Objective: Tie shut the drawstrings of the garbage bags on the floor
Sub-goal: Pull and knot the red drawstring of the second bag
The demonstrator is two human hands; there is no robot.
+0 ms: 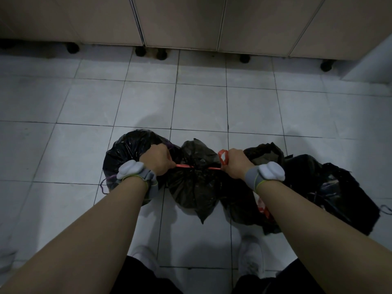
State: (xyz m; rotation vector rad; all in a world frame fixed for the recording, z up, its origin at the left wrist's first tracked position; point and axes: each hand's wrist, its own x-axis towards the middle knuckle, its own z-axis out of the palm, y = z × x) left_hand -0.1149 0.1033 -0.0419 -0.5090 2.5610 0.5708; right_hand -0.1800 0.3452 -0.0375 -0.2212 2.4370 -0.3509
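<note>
Head view, left to right: a tied-looking black bag sits behind your left hand, which is fisted on one end of the orange drawstring. The string runs taut, side to side, across the neck of the middle bag to your right hand, fisted on the other end, its loop sticking up. Both hands sit equally near the knot. Further right, another bag lies slumped. White tiled floor, cabinets beyond.

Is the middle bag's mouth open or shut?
Shut: the middle bag is gathered tight where both hands pull the orange drawstring taut.
</note>
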